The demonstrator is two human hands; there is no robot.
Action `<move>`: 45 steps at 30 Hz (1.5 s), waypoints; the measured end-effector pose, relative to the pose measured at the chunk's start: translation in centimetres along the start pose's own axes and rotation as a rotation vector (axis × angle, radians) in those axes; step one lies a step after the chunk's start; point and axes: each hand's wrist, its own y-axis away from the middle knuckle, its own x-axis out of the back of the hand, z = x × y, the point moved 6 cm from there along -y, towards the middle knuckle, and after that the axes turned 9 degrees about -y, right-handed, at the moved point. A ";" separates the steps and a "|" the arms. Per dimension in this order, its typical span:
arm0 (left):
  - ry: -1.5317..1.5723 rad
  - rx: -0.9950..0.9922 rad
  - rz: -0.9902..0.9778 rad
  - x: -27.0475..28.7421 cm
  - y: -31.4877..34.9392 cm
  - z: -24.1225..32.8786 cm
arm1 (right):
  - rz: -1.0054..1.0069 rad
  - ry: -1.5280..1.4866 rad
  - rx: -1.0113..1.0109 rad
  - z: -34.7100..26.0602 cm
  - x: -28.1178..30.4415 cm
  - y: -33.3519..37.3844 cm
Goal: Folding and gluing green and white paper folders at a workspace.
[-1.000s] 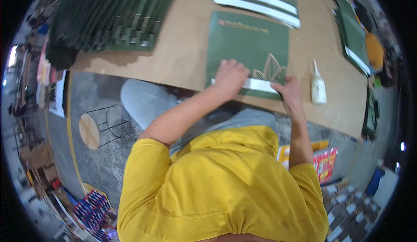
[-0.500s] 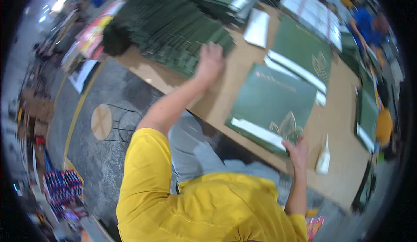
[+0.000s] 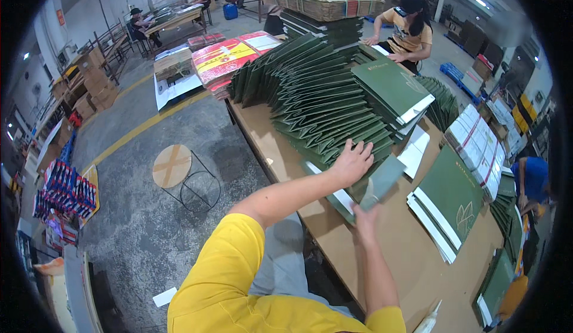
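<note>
Green bag (image 3: 342,199) has reached the fanned stack (image 3: 322,94), edge in right grip (image 3: 366,219).

From your right hand (image 3: 366,219), you could slide across bare bench (image 3: 397,237) toward 4 o'clock. The flat green stack (image 3: 450,195) obstructs 3, the squeeze bottle (image 3: 428,321) lies at 5, and the pleated green pile (image 3: 322,103) blocks 11.

Head-worn fisheye, left of pair | looks down and ahead over wearer's yellow shirt (image 3: 221,270) | brown worktable (image 3: 412,261) close, right | concrete floor (image 3: 131,195) farther, left
</note>
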 end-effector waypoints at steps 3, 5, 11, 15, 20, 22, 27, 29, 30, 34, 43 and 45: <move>0.026 0.014 0.021 -0.1 0.2 1.0 | 0.195 0.030 0.152 4.1 -4.7 -6.0; 0.067 -0.026 0.079 -1.6 -0.3 2.4 | -0.127 0.349 -0.065 5.6 -4.9 -8.8; 0.390 -0.047 0.371 1.4 3.6 2.7 | 0.154 0.814 0.206 -7.0 8.7 -2.5; 0.730 -0.028 0.009 -2.0 9.5 6.5 | 0.524 1.003 0.385 -10.5 18.4 -3.1; 0.748 -0.039 0.006 -1.9 10.2 10.6 | 0.489 1.340 0.120 -7.4 28.3 -1.3; 0.758 -0.018 -0.012 -2.8 10.6 10.5 | 0.539 1.366 0.228 -6.4 27.9 0.3; 0.726 -0.024 0.001 -2.8 11.2 9.8 | 0.309 1.378 0.336 -5.1 23.7 6.8; 0.724 -0.028 0.023 -2.7 10.8 9.9 | 0.248 1.301 0.388 -5.7 22.7 11.2; 0.763 0.023 -0.017 -3.2 10.6 9.7 | 0.224 1.269 0.416 -6.2 21.9 13.5; 0.845 0.045 0.073 -1.5 8.0 11.3 | 0.147 1.155 0.435 -8.4 19.8 21.8; 0.759 -0.227 0.055 -4.5 -2.5 23.7 | 0.300 1.106 0.203 -5.4 21.3 26.0; 0.653 -0.254 0.014 -5.9 -2.1 25.2 | 0.215 1.157 0.125 -4.2 21.9 25.8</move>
